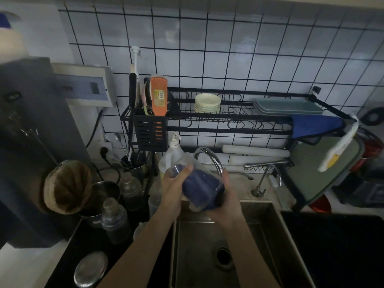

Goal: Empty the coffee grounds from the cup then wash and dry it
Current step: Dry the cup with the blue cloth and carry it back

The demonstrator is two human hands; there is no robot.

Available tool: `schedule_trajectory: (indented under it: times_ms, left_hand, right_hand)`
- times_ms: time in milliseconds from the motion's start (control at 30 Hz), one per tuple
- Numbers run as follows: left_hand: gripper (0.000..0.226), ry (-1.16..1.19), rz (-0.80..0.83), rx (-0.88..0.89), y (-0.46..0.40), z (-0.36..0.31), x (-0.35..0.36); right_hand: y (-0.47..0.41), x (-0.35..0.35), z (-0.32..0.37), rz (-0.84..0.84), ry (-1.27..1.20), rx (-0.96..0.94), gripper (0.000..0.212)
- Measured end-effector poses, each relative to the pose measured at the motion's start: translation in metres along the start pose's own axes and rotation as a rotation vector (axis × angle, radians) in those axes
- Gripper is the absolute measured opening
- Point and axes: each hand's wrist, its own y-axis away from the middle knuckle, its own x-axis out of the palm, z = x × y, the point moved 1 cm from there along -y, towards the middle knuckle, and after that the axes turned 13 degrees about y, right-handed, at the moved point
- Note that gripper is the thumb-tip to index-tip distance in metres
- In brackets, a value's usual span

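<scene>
Above the steel sink (pixel 276 242) I hold a clear plastic cup (pixel 182 163) tipped on its side, its bottom toward the upper left. A dark blue cloth (pixel 202 187) is stuffed inside it. My left hand (pixel 176 188) grips the cup's bottom end, thumb across the clear wall. From the right, my right hand (pixel 226 196) clasps the mouth end and holds the cloth there. Whether any coffee grounds remain cannot be seen.
The chrome tap (pixel 209 157) arches just behind the cup. A brown coffee filter (pixel 66 187), metal pots and clear bottles (pixel 114 223) crowd the counter on the left. The dish rack (pixel 228 121) with bowls, trays and a blue cloth (pixel 315 125) runs behind. A black hob (pixel 336 246) lies to the right.
</scene>
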Motion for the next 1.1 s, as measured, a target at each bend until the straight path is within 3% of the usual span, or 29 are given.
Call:
schedule_trajectory:
  times_ms: [167, 300, 400, 467, 600, 667, 733, 800, 900, 967, 1100]
  left_hand:
    - [0.076, 0.117, 0.207, 0.003, 0.008, -0.007, -0.012]
    - [0.064, 0.103, 0.139, 0.058, 0.005, -0.015, -0.005]
    - [0.054, 0.096, 0.068, 0.063, 0.005, -0.021, 0.002]
    - [0.056, 0.127, -0.003, 0.003, 0.005, -0.02, 0.007]
    - [0.069, 0.182, -0.153, -0.135, 0.006, -0.017, 0.014]
    - [0.078, 0.146, -0.204, -0.142, 0.007, -0.015, 0.013]
    - [0.085, 0.124, -0.248, -0.159, 0.007, -0.014, 0.009]
    - [0.085, 0.173, -0.244, -0.227, 0.005, -0.01, 0.005]
    - [0.084, 0.263, -0.157, -0.325, 0.003, -0.009, 0.003]
    - [0.082, 0.254, -0.111, -0.336, 0.003, -0.009, 0.003]
    - [0.074, 0.191, -0.031, -0.317, 0.004, -0.009, 0.009]
  right_hand:
    - [0.004, 0.011, 0.014, -0.003, -0.166, 0.033, 0.056]
    - [0.008, 0.031, 0.009, -0.063, -0.146, -0.036, 0.047]
    - [0.009, 0.036, -0.002, -0.061, -0.112, -0.09, 0.054]
    - [0.007, 0.04, -0.01, -0.117, 0.012, -0.096, 0.058]
    - [0.005, 0.042, -0.022, -0.157, 0.503, -0.104, 0.054]
    - [0.01, 0.037, -0.023, -0.126, 0.589, -0.068, 0.069]
    - [0.011, 0.033, -0.025, -0.091, 0.623, -0.045, 0.072]
    - [0.007, 0.026, -0.031, -0.114, 0.523, -0.029, 0.07]
    - [0.008, 0.016, -0.036, -0.161, 0.092, -0.047, 0.052]
    - [0.017, 0.009, -0.029, -0.105, -0.13, -0.043, 0.047]
    - [0.025, 0.008, -0.016, -0.033, -0.143, -0.107, 0.026]
